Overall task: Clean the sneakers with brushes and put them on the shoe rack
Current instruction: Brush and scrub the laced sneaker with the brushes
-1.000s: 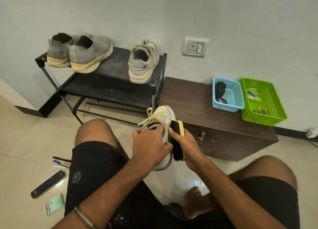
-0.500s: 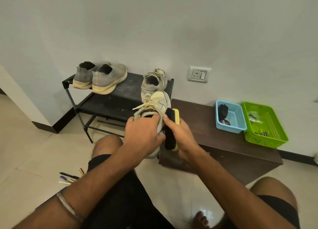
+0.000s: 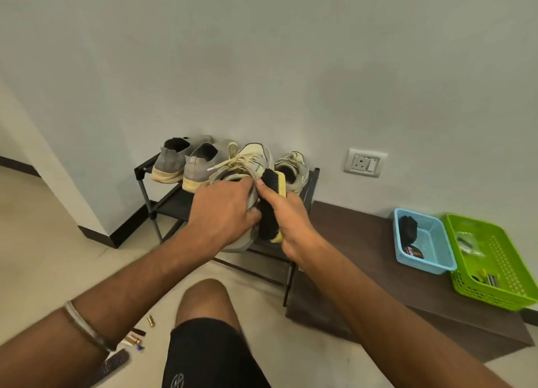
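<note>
Hands grip sneaker (image 3: 250, 160) and brush (image 3: 272, 201); three shoes occupy rack (image 3: 174, 204)

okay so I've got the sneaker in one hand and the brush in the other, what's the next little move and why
Probably set the cream sneaker down on the shoe rack, beside its mate. Your left hand grips it right above the top shelf, where one cream sneaker and a grey pair already sit. Your right hand holds the brush against its side.
</note>
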